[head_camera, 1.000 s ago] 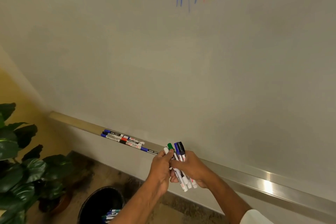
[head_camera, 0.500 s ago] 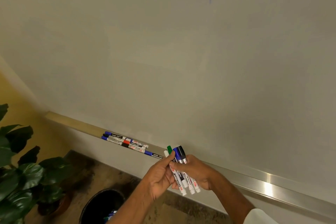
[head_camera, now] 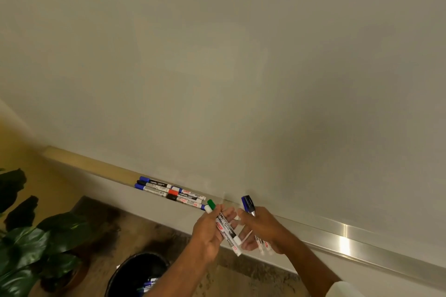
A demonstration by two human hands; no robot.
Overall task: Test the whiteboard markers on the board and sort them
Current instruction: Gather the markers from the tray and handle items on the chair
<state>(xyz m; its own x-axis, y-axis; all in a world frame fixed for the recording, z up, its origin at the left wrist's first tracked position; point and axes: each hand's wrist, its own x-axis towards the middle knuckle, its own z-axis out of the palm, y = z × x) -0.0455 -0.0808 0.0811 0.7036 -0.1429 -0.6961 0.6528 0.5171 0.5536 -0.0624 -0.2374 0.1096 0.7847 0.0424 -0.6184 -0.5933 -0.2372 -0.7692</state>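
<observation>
Green-capped marker (head_camera: 226, 228) is lying in the left hand's (head_camera: 207, 236) curled fingers; just right, the right hand (head_camera: 264, 228) is gripping blue-capped markers (head_camera: 248, 205) near the tray (head_camera: 342, 241).

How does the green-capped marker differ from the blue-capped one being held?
The green-capped marker sits in the left hand, the blue-capped marker in the right hand. The green one's barrel shows along its length; the blue one's is mostly hidden by fingers. Both are capped, with white barrels.
</observation>
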